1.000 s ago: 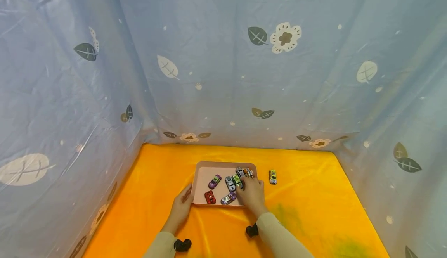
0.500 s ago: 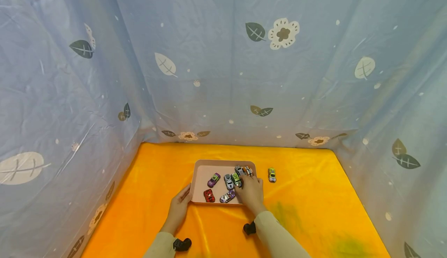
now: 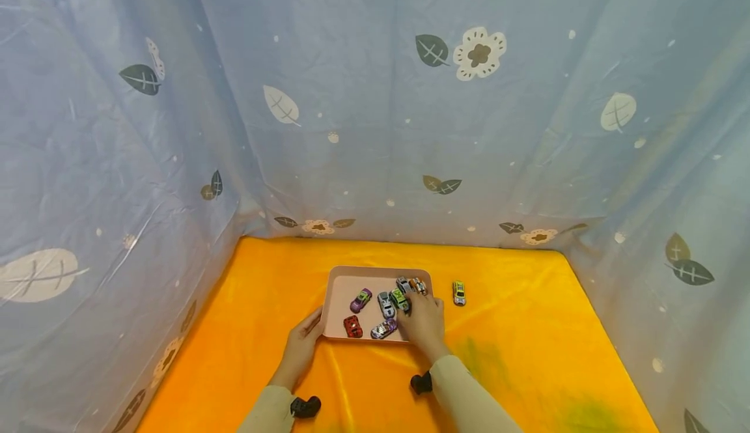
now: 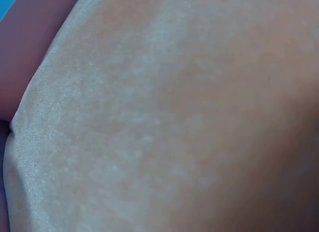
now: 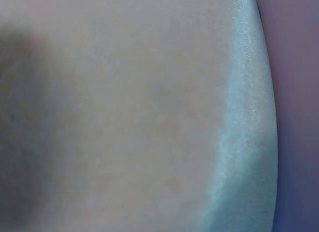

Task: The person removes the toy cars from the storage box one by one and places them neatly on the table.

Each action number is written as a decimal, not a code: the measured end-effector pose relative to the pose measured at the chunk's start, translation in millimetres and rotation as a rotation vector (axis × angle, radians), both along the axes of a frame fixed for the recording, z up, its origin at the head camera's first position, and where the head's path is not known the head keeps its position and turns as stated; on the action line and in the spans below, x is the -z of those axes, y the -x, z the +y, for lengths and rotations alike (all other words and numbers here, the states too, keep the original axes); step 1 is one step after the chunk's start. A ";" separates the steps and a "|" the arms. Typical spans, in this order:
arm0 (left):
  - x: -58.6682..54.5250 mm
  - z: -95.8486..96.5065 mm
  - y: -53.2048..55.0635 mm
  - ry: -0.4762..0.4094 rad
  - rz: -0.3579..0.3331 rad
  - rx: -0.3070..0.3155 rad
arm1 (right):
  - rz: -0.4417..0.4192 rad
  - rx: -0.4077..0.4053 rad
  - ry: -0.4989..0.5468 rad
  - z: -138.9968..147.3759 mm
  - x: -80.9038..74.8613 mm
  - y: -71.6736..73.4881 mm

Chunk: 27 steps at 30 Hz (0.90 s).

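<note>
A pale pink tray (image 3: 342,283) lies on the yellow cloth with several small toy cars in it. At its left edge my left hand (image 3: 301,348) holds the rim, the fingers partly hidden by the tray. My right hand (image 3: 426,325) reaches over the right side and pinches a green toy car (image 3: 399,299). Close by it are a silver-white car (image 3: 385,305), a grey car (image 3: 404,284), an orange-and-white car (image 3: 418,285) and a purple-and-white car (image 3: 383,329). Farther left are a purple-and-green car (image 3: 361,300) and a red car (image 3: 353,326). Both wrist views show only blurred skin.
A yellow toy car (image 3: 459,293) stands on the yellow cloth (image 3: 515,329) to the right of the tray. Blue curtains (image 3: 375,107) with leaf and flower prints enclose the back and both sides.
The whole view shifts slightly with the head. Both hands keep their places at the tray, and the green toy car turns slightly at the right fingertips.
</note>
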<state>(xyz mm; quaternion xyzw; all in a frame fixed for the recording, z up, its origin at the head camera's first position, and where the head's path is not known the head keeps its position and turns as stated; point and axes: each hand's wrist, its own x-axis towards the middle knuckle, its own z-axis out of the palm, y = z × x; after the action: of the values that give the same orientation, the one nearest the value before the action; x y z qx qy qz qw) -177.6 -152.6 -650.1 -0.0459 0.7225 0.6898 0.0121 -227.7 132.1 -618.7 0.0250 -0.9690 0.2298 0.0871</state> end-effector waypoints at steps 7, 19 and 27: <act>-2.1 2.1 1.5 0.001 0.004 0.013 | 0.036 0.009 0.024 3.3 -0.4 -1.6; -2.1 1.2 0.3 0.006 0.003 0.005 | 0.057 -0.025 0.177 8.8 -6.4 -2.8; 0.2 -2.6 -1.9 0.018 -0.030 -0.002 | 0.021 -0.061 0.410 35.6 -15.6 -2.5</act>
<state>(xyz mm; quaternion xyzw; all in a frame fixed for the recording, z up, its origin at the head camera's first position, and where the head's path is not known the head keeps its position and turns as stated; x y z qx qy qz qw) -175.6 -155.2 -650.2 -0.0569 0.7284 0.6825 0.0217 -225.3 167.7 -603.1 0.0383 -0.8998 0.4245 0.0934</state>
